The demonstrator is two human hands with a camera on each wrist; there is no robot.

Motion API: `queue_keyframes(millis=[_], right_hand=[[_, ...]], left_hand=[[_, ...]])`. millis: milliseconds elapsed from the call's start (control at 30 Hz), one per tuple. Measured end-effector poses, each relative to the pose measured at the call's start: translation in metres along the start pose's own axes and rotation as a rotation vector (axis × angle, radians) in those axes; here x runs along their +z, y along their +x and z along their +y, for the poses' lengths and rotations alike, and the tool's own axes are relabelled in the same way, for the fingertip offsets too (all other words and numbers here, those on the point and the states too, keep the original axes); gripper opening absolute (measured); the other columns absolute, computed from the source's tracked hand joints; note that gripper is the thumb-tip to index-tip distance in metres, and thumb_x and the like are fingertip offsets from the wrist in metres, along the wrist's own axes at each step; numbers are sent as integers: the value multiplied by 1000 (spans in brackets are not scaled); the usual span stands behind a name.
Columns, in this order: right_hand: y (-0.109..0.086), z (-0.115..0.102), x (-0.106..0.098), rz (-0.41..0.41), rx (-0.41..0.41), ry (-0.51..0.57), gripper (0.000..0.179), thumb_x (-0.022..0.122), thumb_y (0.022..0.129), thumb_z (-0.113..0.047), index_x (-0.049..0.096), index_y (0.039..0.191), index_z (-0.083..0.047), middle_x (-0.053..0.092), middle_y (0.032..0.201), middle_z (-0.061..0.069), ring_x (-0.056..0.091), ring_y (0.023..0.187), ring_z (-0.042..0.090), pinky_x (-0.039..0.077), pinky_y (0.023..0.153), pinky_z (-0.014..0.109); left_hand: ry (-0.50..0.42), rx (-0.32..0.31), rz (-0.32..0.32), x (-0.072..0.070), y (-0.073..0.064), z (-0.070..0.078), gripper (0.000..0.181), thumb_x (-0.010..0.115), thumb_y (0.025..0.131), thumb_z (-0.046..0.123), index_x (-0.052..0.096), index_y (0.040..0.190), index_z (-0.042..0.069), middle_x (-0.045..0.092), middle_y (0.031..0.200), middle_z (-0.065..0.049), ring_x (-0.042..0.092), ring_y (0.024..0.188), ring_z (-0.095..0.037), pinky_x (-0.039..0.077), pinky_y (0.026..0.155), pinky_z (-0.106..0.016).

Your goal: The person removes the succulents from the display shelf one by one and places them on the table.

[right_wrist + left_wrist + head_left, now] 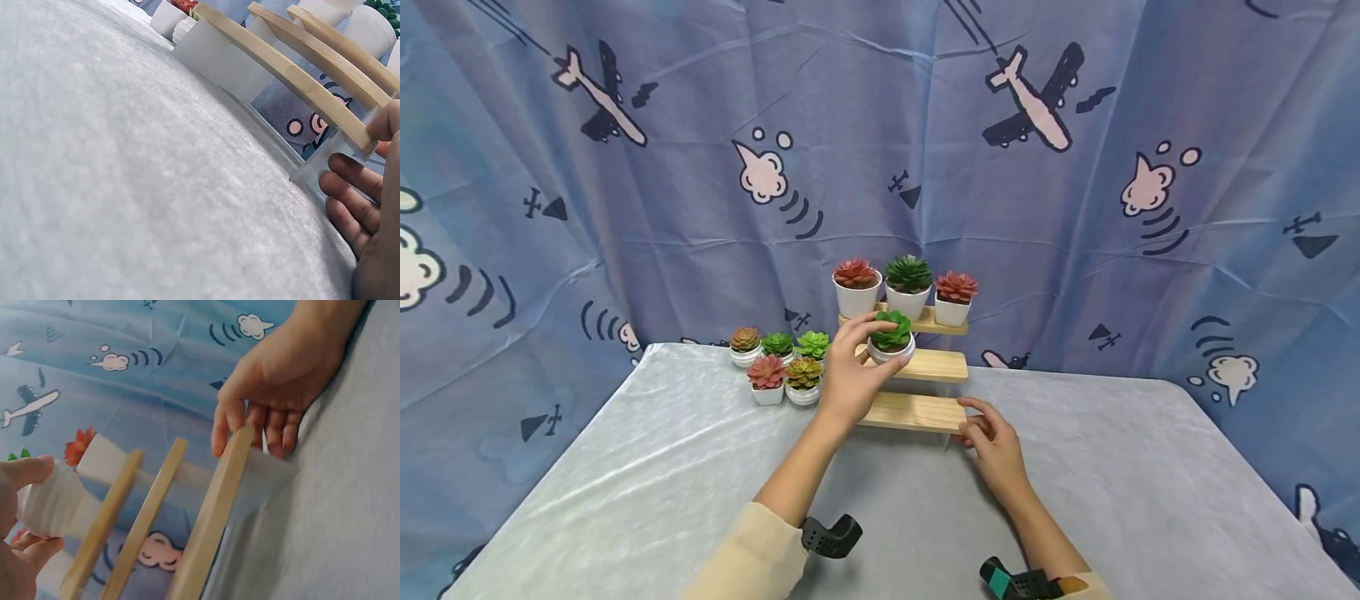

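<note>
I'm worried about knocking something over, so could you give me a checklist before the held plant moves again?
1. Left grip secure on the green potted plant: ok, fingers and thumb hold opposite sides.
2. Held plant upright: ok, leaves on top.
3. Right grip steadying the stand: ok, it pinches the right end of the bottom board.
4. Top board's three pots upright: ok.
5. Middle board free along its whole length: cannot tell, partly hidden.
6. Every plant off the table: not ok, five plants stand there.
</note>
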State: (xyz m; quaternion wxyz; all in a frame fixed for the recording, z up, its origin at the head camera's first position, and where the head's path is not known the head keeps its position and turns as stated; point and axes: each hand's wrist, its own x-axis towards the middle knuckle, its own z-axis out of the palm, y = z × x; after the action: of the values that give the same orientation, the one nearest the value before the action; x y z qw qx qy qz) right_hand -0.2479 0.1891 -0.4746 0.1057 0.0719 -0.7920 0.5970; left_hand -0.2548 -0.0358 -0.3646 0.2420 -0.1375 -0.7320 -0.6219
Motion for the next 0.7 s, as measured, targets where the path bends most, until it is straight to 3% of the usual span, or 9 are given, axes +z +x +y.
queue_keyframes(millis=[233,467,700], right_hand=[[-1,-1,1,5,23,-4,37,55,96,1,61,133,-4,74,103,22,71,77,9,54,70,20],[1,2,0,-3,4,1,38,56,97,0,60,134,-3,74,100,20,72,76,10,55,70,21],[0,2,0,2,7,12,37,57,96,0,62,133,-4,74,98,20,72,76,9,55,70,21]], left_hand=[[67,33,34,-34,-1,0,41,86,77,4,73,116,8,55,142,-14,52,136,-33,51,106,-50],[124,41,105,-73,-3,-13,41,85,77,2,72,116,4,55,142,-14,53,134,-31,53,105,-47],[119,-2,180,-106,-5,-37,43,84,76,-4,71,117,-1,53,142,-16,56,128,-30,54,91,-10]])
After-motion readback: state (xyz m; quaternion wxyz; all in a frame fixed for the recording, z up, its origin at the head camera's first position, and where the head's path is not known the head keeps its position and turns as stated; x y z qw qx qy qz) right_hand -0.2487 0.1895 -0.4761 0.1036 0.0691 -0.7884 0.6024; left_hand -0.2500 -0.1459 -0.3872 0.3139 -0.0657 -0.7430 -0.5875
